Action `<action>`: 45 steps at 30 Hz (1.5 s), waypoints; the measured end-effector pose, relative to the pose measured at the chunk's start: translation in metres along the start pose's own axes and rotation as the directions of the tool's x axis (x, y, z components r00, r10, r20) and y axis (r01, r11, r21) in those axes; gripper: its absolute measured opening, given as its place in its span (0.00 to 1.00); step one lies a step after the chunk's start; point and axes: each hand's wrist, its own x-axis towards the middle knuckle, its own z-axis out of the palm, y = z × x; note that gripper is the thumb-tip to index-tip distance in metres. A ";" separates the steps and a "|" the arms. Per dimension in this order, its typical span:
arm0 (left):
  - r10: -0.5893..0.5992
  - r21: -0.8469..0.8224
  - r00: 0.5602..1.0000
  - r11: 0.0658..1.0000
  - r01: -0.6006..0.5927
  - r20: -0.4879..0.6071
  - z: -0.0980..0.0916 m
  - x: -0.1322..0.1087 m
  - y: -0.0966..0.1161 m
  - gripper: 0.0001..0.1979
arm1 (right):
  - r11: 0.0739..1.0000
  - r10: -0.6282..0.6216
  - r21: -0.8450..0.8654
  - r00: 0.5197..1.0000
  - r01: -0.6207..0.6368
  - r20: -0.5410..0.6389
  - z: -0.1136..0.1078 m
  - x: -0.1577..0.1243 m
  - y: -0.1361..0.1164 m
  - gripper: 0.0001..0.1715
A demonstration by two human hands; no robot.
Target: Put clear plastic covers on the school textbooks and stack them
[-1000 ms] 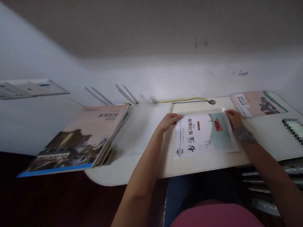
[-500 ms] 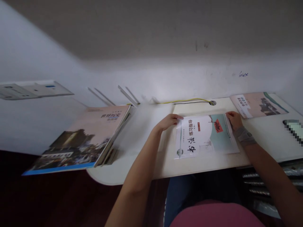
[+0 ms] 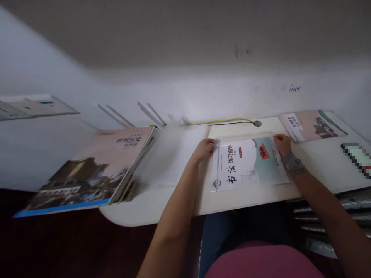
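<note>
Calligraphy workbook [image 3: 246,166] flat on the tabletop [image 3: 246,204], between both hands, under a clear plastic sheet [image 3: 243,135] with a margin showing just past the workbook's top edge. Sheet already across the front cover; no fold or tape visible so far, and the back of the workbook out of sight. Left hand [image 3: 204,150] in a narrow pinch at the upper left corner, forearm angled in from the lower left. Right hand [image 3: 282,144] curved in a narrow grip over the upper right corner, wrist in a gray support [image 3: 293,164]. Thick stack of books [image 3: 87,173] far left, single book [image 3: 313,125] upper right, neither touched.
</note>
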 end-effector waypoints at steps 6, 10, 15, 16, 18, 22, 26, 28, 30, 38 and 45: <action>0.169 0.240 0.972 0.962 -0.127 -0.165 0.061 -0.036 0.030 0.26 | 0.939 -0.242 -0.213 0.958 0.271 0.155 0.003 -0.029 -0.043 0.34; 0.220 0.597 0.970 0.767 -0.236 0.102 0.114 -0.052 0.038 0.29 | 0.676 -0.427 -0.292 0.683 0.677 0.593 0.033 -0.081 -0.084 0.36; 0.224 0.730 0.968 0.642 -0.231 0.110 0.121 -0.047 0.031 0.31 | 0.614 -0.373 -0.292 0.596 0.733 0.711 0.053 -0.094 -0.087 0.37; 0.233 0.730 0.969 0.647 -0.221 0.086 0.117 -0.045 0.029 0.31 | 0.613 -0.364 -0.306 0.604 0.728 0.708 0.050 -0.087 -0.082 0.36; 0.249 0.727 0.968 0.658 -0.196 0.035 0.106 -0.042 0.023 0.30 | 0.603 -0.336 -0.374 0.650 0.704 0.682 0.037 -0.069 -0.067 0.34; 0.212 0.715 0.965 0.698 -0.041 -0.152 0.081 -0.036 0.008 0.28 | 0.573 -0.237 -0.586 0.801 0.572 0.550 0.008 -0.040 -0.037 0.33; 0.152 0.635 0.949 0.770 0.062 -0.278 0.067 -0.031 -0.003 0.29 | 0.573 -0.198 -0.639 0.843 0.513 0.500 0.000 -0.032 -0.020 0.33; 0.120 0.488 0.942 0.871 0.051 -0.313 0.064 -0.031 -0.004 0.28 | 0.593 -0.219 -0.623 0.847 0.510 0.485 0.002 -0.031 -0.016 0.33; 0.079 0.292 0.937 0.956 0.025 -0.339 0.061 -0.030 -0.003 0.26 | 0.632 -0.256 -0.580 0.844 0.515 0.470 0.004 -0.028 -0.014 0.32; -0.004 -0.078 0.972 0.997 -0.015 -0.234 0.025 -0.008 0.006 0.26 | 0.685 -0.406 -0.419 0.790 0.596 0.459 0.006 -0.005 -0.010 0.23; 0.002 -0.203 1.000 0.979 -0.008 -0.031 -0.002 0.008 0.017 0.13 | 0.722 -0.489 -0.287 0.758 0.629 0.432 -0.002 0.016 -0.012 0.16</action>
